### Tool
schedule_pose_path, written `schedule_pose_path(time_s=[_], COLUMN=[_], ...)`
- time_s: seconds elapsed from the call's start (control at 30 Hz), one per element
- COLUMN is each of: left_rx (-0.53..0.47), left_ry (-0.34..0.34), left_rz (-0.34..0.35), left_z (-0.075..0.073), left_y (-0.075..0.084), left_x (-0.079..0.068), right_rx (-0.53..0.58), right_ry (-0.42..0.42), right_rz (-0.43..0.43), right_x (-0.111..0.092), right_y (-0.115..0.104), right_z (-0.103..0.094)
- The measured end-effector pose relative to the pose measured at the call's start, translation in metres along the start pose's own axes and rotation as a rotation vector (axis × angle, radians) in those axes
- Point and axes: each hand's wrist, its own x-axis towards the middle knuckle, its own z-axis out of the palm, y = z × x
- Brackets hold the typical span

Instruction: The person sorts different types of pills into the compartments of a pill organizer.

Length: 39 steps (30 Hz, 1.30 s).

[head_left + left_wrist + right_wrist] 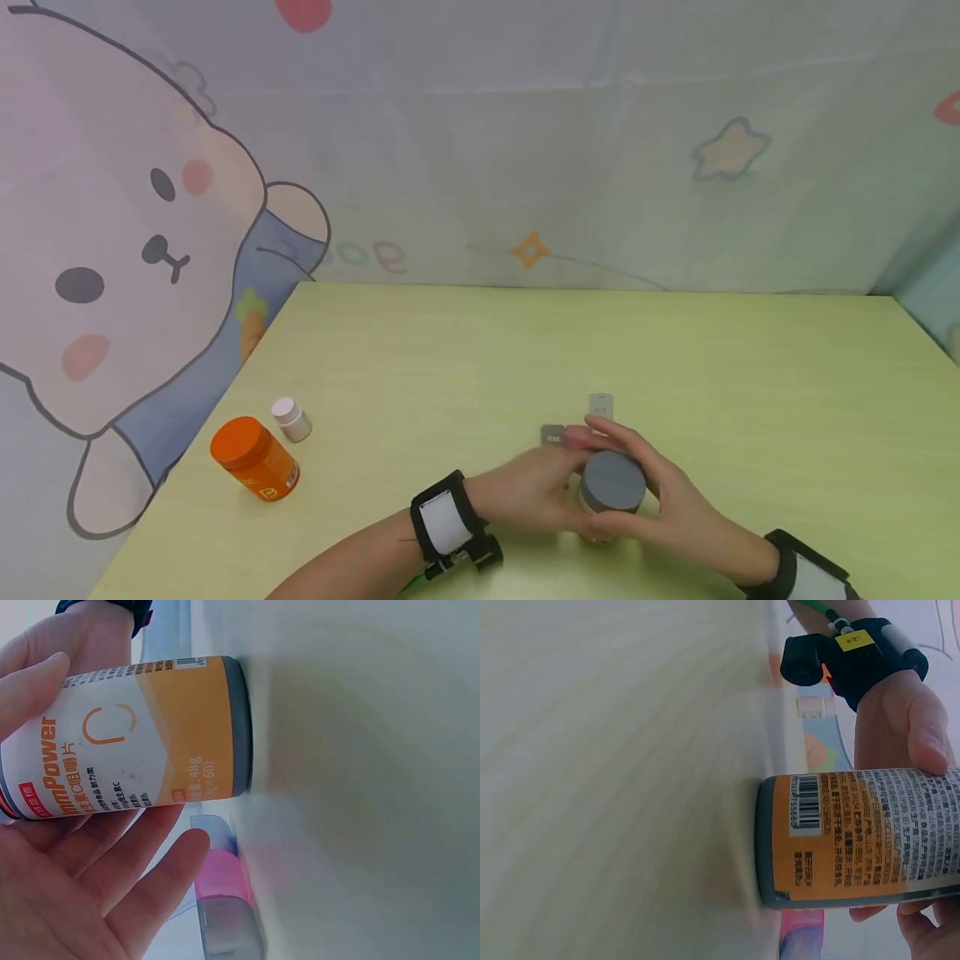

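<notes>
A tub with a grey lid (pixel 613 481) stands upright between both hands. Its white-and-orange label (pixel 120 742) has a large orange C on the front, and a barcode shows on the tub's side (pixel 806 806). My left hand (pixel 528 487) holds the tub from the left, its thumb on the near side. From the right, my right hand (pixel 667 508) curls round it with the thumb across the near side and fingers on the far side. The tub's dark base is at the tabletop; contact is hard to tell. Just beyond lie a grey piece (pixel 552 434), a pink piece (pixel 578 434) and a pale grey piece (pixel 601 405).
An orange jar (pixel 258 460) stands on the left part of the table (pixel 420 358), with a small white bottle (pixel 292 420) beside it. A printed cloth (pixel 480 150) hangs behind the table's far edge. Both wrists wear black straps with cameras.
</notes>
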Motion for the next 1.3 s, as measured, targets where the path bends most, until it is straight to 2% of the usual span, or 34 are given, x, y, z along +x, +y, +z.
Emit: schedule_pose_path(time_s=[0.13, 0.27, 0.37, 0.53, 0.63, 0.77, 0.9, 1.03, 1.13, 1.3], left_rx=[-0.023, -0.042, -0.048, -0.071, -0.083, -0.084, -0.015, 0.094, 0.111, 0.126], left_ry=[-0.012, -0.021, -0.01, 0.001, 0.004, 0.001, -0.03, -0.046, -0.02, 0.054], left_rz=[-0.052, -0.11, -0.105, -0.086, -0.086, -0.12, -0.139, -0.175, -0.204, -0.155], left_z=[0.0, 0.0, 0.0, -0.001, -0.001, 0.001, -0.001, -0.009, -0.017, -0.027], left_y=[0.002, 0.004, 0.004, 0.005, 0.004, 0.004, 0.003, 0.002, -0.001, -0.005], left_x=[-0.001, -0.002, -0.001, 0.0, 0.0, -0.002, -0.009, -0.017, -0.022, -0.027], right_rx=[0.01, 0.005, -0.033, -0.081, -0.109, -0.185, -0.226, -0.251, -0.289, -0.393], right_ry=[0.018, 0.061, 0.112, 0.179, 0.19, 0.183, 0.154, 0.163, 0.188, 0.229], right_rz=[0.024, 0.091, 0.143, 0.169, 0.168, 0.141, 0.113, 0.118, 0.111, 0.148], right_x=[-0.006, -0.009, -0.011, -0.012, -0.013, -0.014, -0.014, -0.017, -0.019, -0.022], right_y=[-0.002, -0.003, -0.004, -0.005, -0.005, -0.005, -0.005, -0.004, -0.002, 0.006], right_z=[-0.005, -0.007, -0.006, -0.003, -0.002, -0.001, -0.002, -0.013, -0.028, -0.06])
